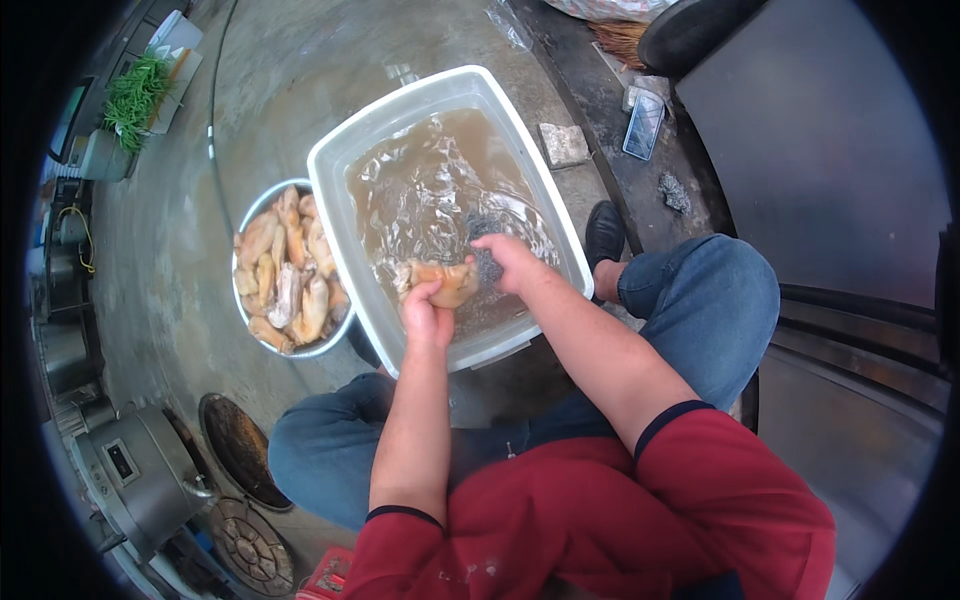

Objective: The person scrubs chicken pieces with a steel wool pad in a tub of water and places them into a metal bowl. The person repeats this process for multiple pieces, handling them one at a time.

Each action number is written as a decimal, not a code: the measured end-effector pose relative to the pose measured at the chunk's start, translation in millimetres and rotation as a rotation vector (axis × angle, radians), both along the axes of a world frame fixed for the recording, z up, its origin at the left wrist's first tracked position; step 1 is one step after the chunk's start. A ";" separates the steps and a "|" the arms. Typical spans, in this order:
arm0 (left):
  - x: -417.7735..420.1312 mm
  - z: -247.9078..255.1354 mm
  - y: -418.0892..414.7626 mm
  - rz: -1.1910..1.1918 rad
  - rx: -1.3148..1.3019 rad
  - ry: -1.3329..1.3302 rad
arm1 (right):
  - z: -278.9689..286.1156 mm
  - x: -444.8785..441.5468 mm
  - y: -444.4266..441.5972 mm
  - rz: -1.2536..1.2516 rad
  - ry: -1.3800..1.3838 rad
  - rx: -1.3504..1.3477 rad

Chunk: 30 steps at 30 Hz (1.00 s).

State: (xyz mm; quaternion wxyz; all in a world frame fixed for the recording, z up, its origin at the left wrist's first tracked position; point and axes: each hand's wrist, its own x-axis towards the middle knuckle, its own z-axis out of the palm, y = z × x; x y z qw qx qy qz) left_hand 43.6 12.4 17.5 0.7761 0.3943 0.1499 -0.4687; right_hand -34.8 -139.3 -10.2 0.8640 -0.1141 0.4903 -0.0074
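My left hand (428,313) grips a pale tan animal trotter (448,283) just over murky water. Held in my right hand (510,262) is a grey steel wool scourer (487,264), close against the trotter's right end. Both hands are inside a large white plastic tub (330,195) of brown, rippling water (420,172). Left of the tub, a round metal basin (241,225) is heaped with several more trotters (289,262).
On the right lie a phone (643,125), another steel wool pad (674,193) and a stone block (564,145). A hose (213,112) crosses the wet concrete floor. An open round floor hole (238,450) and its cover (251,547) are at lower left. Green vegetables (139,97) sit upper left.
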 end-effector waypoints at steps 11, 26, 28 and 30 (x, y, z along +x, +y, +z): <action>-9.9 -7.6 -2.0 -0.049 0.173 -0.276 | -6.8 -4.4 18.6 -0.040 0.111 -0.315; 2.9 1.9 17.3 -0.545 0.104 0.030 | 69.1 5.6 20.4 0.148 -0.077 -0.586; -2.2 11.9 8.3 -0.452 0.227 -0.092 | 34.4 -7.8 -0.9 -0.005 -0.204 -0.439; -7.0 32.9 -2.5 -0.396 0.363 -0.177 | 19.9 -22.1 -18.7 -0.043 -0.209 -0.387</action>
